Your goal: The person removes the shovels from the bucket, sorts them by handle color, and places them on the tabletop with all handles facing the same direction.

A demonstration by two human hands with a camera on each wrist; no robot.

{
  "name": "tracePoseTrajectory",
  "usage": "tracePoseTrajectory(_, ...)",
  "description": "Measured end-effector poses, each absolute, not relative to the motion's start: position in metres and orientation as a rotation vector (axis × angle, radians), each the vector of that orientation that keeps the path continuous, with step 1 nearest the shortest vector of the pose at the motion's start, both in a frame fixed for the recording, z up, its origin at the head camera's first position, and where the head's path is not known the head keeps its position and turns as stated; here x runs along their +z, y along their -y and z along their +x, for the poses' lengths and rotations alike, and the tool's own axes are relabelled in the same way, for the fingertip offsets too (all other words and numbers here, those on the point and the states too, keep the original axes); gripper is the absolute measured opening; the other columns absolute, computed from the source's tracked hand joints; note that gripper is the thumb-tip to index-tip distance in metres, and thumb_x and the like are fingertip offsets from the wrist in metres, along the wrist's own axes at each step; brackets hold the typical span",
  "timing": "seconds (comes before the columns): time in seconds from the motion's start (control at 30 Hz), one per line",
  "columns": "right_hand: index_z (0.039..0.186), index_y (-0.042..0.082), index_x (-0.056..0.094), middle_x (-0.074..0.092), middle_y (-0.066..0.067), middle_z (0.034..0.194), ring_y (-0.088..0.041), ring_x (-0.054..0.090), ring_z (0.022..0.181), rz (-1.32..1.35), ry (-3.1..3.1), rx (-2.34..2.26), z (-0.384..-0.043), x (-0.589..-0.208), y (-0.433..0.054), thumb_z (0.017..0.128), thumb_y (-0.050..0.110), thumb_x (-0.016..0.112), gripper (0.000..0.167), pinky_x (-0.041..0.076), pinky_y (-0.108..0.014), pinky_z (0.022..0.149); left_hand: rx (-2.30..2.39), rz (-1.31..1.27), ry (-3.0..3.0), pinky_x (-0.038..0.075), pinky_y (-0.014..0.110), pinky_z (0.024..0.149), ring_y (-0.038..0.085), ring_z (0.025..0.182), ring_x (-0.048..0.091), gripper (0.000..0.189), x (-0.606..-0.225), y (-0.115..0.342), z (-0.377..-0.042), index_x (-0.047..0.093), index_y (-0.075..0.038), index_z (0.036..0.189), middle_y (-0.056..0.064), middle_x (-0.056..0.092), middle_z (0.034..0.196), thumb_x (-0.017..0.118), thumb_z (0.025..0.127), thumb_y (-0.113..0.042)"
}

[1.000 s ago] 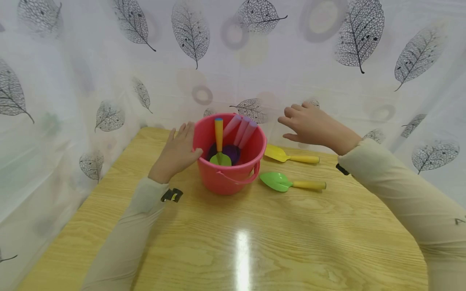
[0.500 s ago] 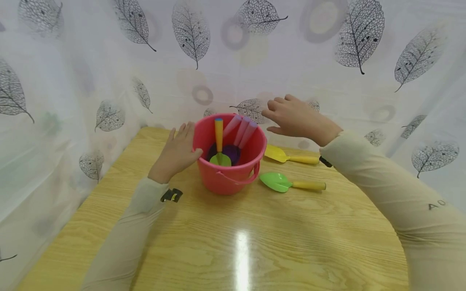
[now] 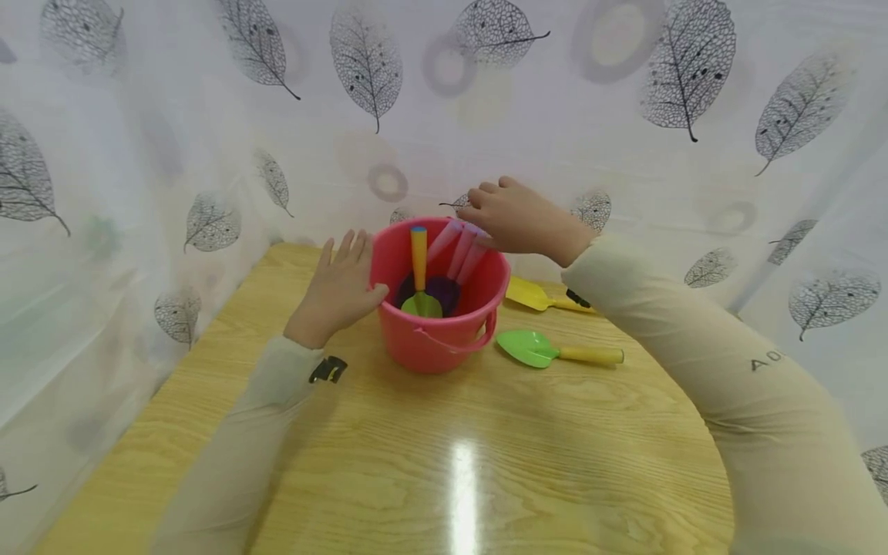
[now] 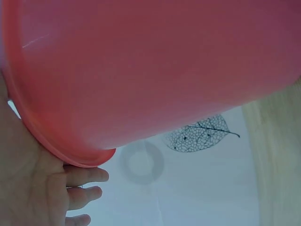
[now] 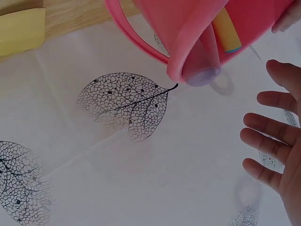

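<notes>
A red-pink bucket stands on the wooden table. My left hand rests against its left rim with the fingers straight; the left wrist view shows the palm at the bucket's rim. Inside the bucket, a green-bladed trowel with a yellow handle leans upright. Several pink-purple handles lean at the back, and dark purple tool heads sit low. Over those handles hovers my right hand, holding nothing; in the right wrist view its fingers are spread apart from a purple handle end.
To the bucket's right lie a green trowel with a yellow handle and, behind it, a yellow shovel partly covered by the right sleeve. The bucket's handle hangs down its front right. A leaf-printed curtain borders the table behind.
My right hand has moved left, from above the yellow shovel to over the pink-purple handles at the bucket's back right. The left hand has stayed at the rim.
</notes>
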State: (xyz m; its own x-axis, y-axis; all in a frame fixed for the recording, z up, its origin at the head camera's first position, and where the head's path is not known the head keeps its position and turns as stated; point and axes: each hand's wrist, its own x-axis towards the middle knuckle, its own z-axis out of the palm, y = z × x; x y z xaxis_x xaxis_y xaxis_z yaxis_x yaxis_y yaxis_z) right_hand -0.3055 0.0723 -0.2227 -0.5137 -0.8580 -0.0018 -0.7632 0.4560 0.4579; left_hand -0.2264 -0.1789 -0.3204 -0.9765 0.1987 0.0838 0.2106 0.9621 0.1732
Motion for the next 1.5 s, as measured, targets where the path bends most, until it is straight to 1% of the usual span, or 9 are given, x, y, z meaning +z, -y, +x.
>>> tracePoseTrajectory(0.13,0.121,0.01,0.058,0.062,-0.015,0.113,-0.03,0.057,0.104,1.431,2.48,-0.612,-0.306,-0.222,-0.058,0.083,0.027,0.067,0.043,0.05,-0.044,0.091,-0.186,-0.306,3.051,0.002,0.056,0.118,0.04,0.145,0.007,0.078,-0.316,0.179,-0.225,0.015,0.007,0.147,0.023,0.014,0.156,0.046,0.091,-0.036)
tracePoseTrajectory(0.27,0.122,0.011,0.058,0.062,-0.014,0.118,-0.029,0.057,0.107,1.482,2.466,-0.606,-0.307,-0.223,-0.044,0.082,0.027,0.068,0.044,0.05,-0.042,0.093,-0.141,-0.297,3.056,0.003,0.056,0.118,0.04,0.145,0.009,0.077,-0.312,0.177,-0.223,0.017,0.008,0.146,0.024,0.015,0.155,0.046,0.091,-0.037)
tracePoseTrajectory(0.53,0.126,0.012,0.055,0.058,-0.014,0.125,-0.029,0.054,0.115,1.644,2.386,-0.697,-0.312,-0.232,-0.02,0.087,0.024,0.062,0.041,0.048,-0.041,0.098,-0.153,-0.293,3.068,0.005,0.056,0.118,0.04,0.145,0.01,0.076,-0.315,0.176,-0.222,0.014,0.008,0.147,0.025,0.015,0.155,0.045,0.092,-0.034)
tracePoseTrajectory(0.67,0.123,0.012,0.057,0.058,-0.013,0.124,-0.028,0.053,0.115,1.729,2.302,-0.722,-0.318,-0.239,-0.012,0.087,0.02,0.062,0.037,0.046,-0.041,0.099,-0.17,-0.299,3.049,0.005,0.056,0.118,0.04,0.145,0.01,0.075,-0.318,0.176,-0.223,0.014,0.007,0.147,0.024,0.015,0.155,0.045,0.092,-0.034)
tracePoseTrajectory(0.87,0.124,0.012,0.058,0.06,-0.012,0.124,-0.028,0.054,0.114,1.804,2.194,-0.811,-0.323,-0.254,-0.002,0.084,0.019,0.068,0.041,0.047,-0.04,0.097,-0.166,-0.288,3.042,0.007,0.055,0.118,0.039,0.145,0.012,0.074,-0.318,0.176,-0.222,0.017,0.008,0.146,0.024,0.017,0.155,0.045,0.092,-0.034)
tracePoseTrajectory(1.03,0.126,0.012,0.057,0.059,-0.012,0.126,-0.027,0.054,0.115,1.822,2.13,-0.923,-0.325,-0.26,0.006,0.086,0.021,0.067,0.042,0.047,-0.039,0.097,-0.167,-0.287,3.036,0.007,0.054,0.118,0.038,0.145,0.013,0.073,-0.319,0.176,-0.221,0.019,0.008,0.146,0.024,0.018,0.155,0.045,0.092,-0.033)
tracePoseTrajectory(1.17,0.125,0.012,0.057,0.059,-0.012,0.126,-0.027,0.053,0.117,1.831,2.114,-0.941,-0.326,-0.259,0.011,0.087,0.02,0.065,0.04,0.045,-0.039,0.1,-0.169,-0.285,3.033,0.007,0.054,0.118,0.038,0.145,0.013,0.073,-0.319,0.177,-0.221,0.019,0.009,0.146,0.024,0.018,0.154,0.045,0.092,-0.033)
tracePoseTrajectory(1.3,0.125,0.011,0.058,0.059,-0.012,0.128,-0.027,0.053,0.119,1.849,2.095,-0.951,-0.329,-0.261,0.016,0.089,0.015,0.06,0.036,0.044,-0.04,0.102,-0.179,-0.287,3.036,0.006,0.054,0.118,0.038,0.145,0.012,0.074,-0.318,0.177,-0.221,0.018,0.009,0.146,0.023,0.017,0.155,0.044,0.092,-0.034)
tracePoseTrajectory(1.5,0.124,0.011,0.059,0.06,-0.01,0.126,-0.024,0.053,0.118,1.891,2.044,-1.024,-0.334,-0.271,0.024,0.087,0.01,0.061,0.036,0.043,-0.039,0.102,-0.182,-0.293,3.028,0.007,0.053,0.119,0.037,0.145,0.013,0.073,-0.319,0.177,-0.221,0.02,0.009,0.146,0.023,0.02,0.154,0.045,0.092,-0.034)
